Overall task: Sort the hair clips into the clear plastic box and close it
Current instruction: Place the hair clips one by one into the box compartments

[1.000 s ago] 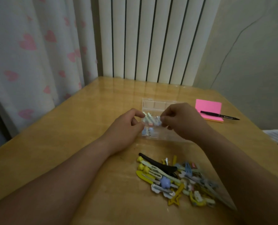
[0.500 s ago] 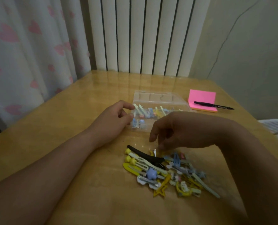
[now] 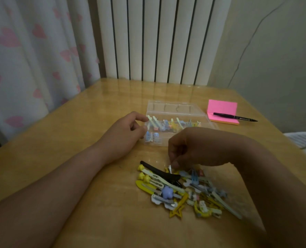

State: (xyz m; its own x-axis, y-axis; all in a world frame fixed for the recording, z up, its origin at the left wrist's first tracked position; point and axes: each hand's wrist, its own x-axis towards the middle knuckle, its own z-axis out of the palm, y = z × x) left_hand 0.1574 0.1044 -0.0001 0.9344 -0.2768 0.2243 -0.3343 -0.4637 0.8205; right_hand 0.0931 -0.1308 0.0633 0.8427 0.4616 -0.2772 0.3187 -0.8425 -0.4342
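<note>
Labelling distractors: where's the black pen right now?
Head view, far right of the table: the black pen lies across the pink sticky-note pad, just right of the clear plastic box.

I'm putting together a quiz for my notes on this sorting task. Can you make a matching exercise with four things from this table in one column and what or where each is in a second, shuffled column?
1 left hand
2 right hand
3 black pen
4 yellow star clip

A lies on the pink sticky notes
B at the near edge of the clip pile
C holds the left end of the clear plastic box
D pinches a silver clip at the pile's far edge

Pairs: 1-C, 2-D, 3-A, 4-B
</note>
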